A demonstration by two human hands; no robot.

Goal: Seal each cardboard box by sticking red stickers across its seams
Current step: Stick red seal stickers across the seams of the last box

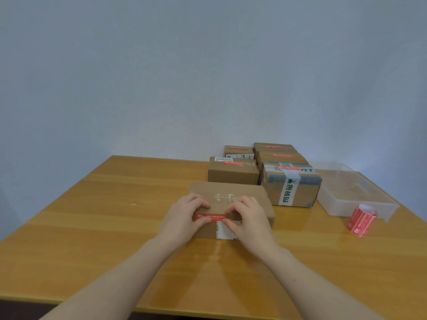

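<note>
Crosswise, both the left hand [182,218] and right hand [248,219] pinch the red sticker [213,217] onto the box [263,204].

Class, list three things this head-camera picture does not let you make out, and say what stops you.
1. Ends of the red sticker: covered by the left hand and right hand.
2. Print on the sticker roll: too small.
3. Rear boxes: sides hidden by the boxes in front.
4. Clear plastic tray: its contents cannot be told.
</note>
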